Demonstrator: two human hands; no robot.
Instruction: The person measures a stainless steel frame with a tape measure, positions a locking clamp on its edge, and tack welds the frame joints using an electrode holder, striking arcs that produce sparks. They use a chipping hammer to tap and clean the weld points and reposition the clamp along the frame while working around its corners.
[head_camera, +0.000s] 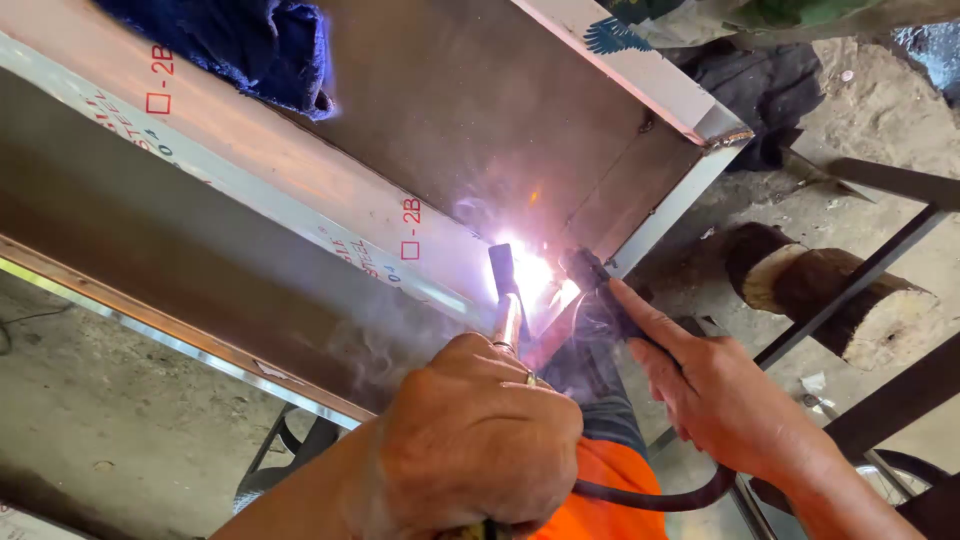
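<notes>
My left hand (470, 440) is closed around a metal-necked welding torch (506, 300), whose dark tip points into a bright white arc (528, 268). The arc burns at the inner corner of a long stainless steel channel (300, 190). Smoke drifts around it. My right hand (720, 390) grips a black tool (592, 272) just right of the arc, with the index finger stretched along it. A black cable (650, 496) curves below both hands; which tool it feeds is unclear.
A blue cloth (250, 45) lies on the channel at top left. A cut log (830, 290) rests on the dirt floor at right, beside dark metal bars (870, 265). An orange garment (605, 490) shows beneath my hands.
</notes>
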